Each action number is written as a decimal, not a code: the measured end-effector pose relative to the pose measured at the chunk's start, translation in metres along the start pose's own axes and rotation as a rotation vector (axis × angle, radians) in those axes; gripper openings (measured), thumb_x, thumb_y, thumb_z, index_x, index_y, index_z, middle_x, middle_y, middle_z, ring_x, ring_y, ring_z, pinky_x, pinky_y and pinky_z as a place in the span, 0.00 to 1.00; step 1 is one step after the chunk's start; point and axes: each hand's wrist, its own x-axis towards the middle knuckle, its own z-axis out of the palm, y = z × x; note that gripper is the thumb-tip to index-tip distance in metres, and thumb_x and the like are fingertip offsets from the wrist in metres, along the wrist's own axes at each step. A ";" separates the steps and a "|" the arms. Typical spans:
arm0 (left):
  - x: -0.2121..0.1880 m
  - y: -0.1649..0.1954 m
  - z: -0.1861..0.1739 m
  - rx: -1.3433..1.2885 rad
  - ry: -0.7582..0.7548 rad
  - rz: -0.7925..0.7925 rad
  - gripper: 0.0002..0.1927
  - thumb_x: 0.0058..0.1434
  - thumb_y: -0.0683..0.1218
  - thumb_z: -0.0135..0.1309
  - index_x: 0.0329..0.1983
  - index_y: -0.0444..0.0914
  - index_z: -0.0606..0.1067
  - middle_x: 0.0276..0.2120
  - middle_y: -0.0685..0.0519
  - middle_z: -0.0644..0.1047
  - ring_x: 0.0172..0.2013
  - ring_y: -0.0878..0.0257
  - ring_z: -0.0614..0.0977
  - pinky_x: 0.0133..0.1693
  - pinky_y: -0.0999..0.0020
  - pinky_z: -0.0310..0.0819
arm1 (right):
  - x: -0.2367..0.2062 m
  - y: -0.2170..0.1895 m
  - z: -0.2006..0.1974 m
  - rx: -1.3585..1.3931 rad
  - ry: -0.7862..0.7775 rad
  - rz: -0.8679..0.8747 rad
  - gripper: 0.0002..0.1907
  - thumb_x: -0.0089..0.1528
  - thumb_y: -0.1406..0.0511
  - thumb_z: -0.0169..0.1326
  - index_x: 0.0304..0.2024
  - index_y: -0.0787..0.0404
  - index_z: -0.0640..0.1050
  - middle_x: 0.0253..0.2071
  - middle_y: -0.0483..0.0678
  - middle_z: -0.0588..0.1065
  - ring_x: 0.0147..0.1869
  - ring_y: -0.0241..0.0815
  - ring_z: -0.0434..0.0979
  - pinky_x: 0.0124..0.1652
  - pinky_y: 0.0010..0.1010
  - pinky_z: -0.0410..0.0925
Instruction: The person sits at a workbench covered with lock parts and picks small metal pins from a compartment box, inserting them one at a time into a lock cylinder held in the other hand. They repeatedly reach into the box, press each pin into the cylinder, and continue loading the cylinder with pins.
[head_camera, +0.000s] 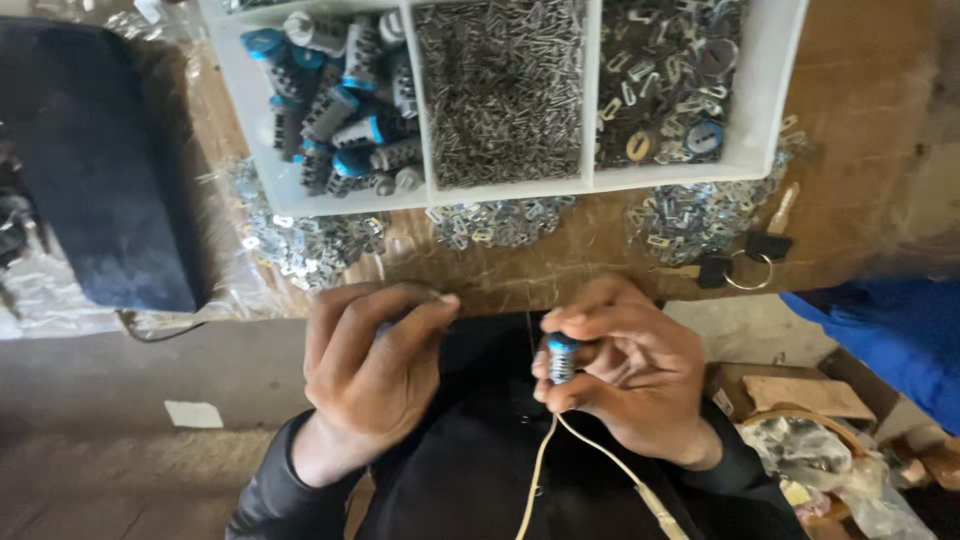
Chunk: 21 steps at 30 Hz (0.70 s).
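Right hand (630, 375): clenched around a small ribbed metal cylinder with a blue cap (562, 357), held upright between thumb and fingertips, just below the table edge and over the person's dark lap.
Left hand (375, 365): curled into a loose fist, thumb pressed against the forefinger — whatever it may pinch is hidden, so I cannot tell if it grasps anything. It sits near the right hand, not touching it.
Cord (600, 455): a pale cord runs down from under the right hand across the dark clothing.
Tray (590, 150): white, three compartments, on the wooden table (860, 120). The left one holds more blue-capped cylinders (340, 110), the middle one a heap of fine metal pins (500, 90), the right one small flat metal pieces (670, 80).
Loose parts (310, 245): stamped metal bits lie scattered along the tray's near side.
Keys (745, 262): dark-headed, on a ring, near the table edge — right of the hands.
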 end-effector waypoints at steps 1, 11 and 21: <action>0.004 0.006 -0.001 -0.081 0.014 -0.099 0.17 0.52 0.30 0.64 0.42 0.39 0.77 0.42 0.54 0.80 0.42 0.57 0.82 0.44 0.64 0.78 | -0.001 -0.002 -0.002 -0.002 0.008 -0.001 0.20 0.62 0.76 0.67 0.55 0.68 0.77 0.56 0.57 0.72 0.50 0.44 0.83 0.46 0.34 0.84; 0.038 0.023 0.003 -0.300 -0.215 0.265 0.18 0.50 0.38 0.69 0.45 0.36 0.81 0.43 0.49 0.78 0.38 0.55 0.80 0.41 0.65 0.77 | -0.019 -0.009 -0.020 -0.513 0.123 0.048 0.19 0.55 0.71 0.69 0.48 0.69 0.81 0.49 0.56 0.76 0.37 0.29 0.72 0.35 0.15 0.66; -0.018 -0.001 -0.024 -0.425 -0.073 -0.288 0.14 0.63 0.39 0.70 0.48 0.44 0.78 0.43 0.56 0.75 0.37 0.65 0.78 0.37 0.74 0.72 | 0.013 0.007 0.010 -0.237 -0.151 0.132 0.21 0.54 0.77 0.69 0.50 0.69 0.81 0.52 0.58 0.75 0.49 0.45 0.82 0.45 0.29 0.79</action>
